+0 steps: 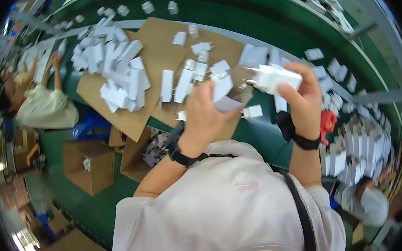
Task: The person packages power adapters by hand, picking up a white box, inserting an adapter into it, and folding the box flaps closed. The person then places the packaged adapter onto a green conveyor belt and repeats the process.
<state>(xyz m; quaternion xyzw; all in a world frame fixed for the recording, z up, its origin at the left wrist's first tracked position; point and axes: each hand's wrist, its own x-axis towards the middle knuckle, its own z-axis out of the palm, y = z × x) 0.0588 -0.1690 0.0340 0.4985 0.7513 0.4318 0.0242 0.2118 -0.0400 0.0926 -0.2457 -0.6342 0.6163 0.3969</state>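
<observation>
Right grip [305, 97] pinches white charger [278, 78] by body, right of frame centre, seemingly keeping prongs [250, 81] clear; left grip [204, 116] holds white carton [223, 87], frame centre.

Your shirt [207, 210]: pink print [247, 186] on the cloth, too blurred for you to read.
Your charger [278, 78]: nothing readable on it.

The held charger [275, 78] is cased in smooth plastic, the sheets [156, 41] formed of matt cardboard, the shirt [221, 206] made of cloth.
</observation>
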